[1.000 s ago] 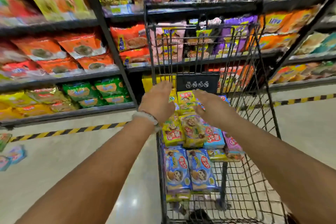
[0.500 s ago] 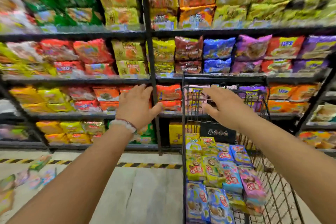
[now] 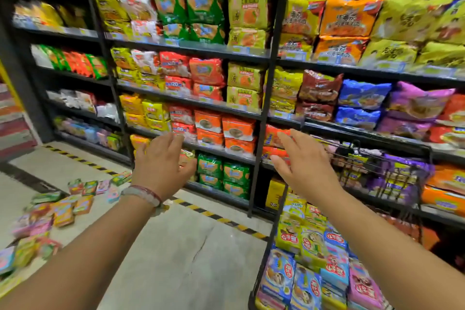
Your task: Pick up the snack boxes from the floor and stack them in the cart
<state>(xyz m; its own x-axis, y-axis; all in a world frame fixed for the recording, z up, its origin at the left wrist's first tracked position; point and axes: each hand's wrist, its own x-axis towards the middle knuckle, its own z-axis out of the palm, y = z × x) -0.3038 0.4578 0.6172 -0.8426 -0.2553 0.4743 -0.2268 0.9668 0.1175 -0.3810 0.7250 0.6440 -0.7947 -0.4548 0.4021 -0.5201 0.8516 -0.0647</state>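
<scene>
Hands: left hand (image 3: 161,166) and right hand (image 3: 305,167) reach forward with fingers spread, holding nothing.
Cart: the cart (image 3: 377,158), at right, already carries rows of stacked boxes (image 3: 312,259).
Floor: many snack boxes (image 3: 57,211) lie scattered at left, not yet collected.
Progress: roughly midway, by appearances.

One head-worn wide-angle view, looking forward and slightly down from standing height, facing the stocked shelves (image 3: 241,63) close ahead, taking in the floor (image 3: 181,246) at lower left, the cart (image 3: 377,171) at lower right, both forearms reaching in from below, edges blurring.
</scene>
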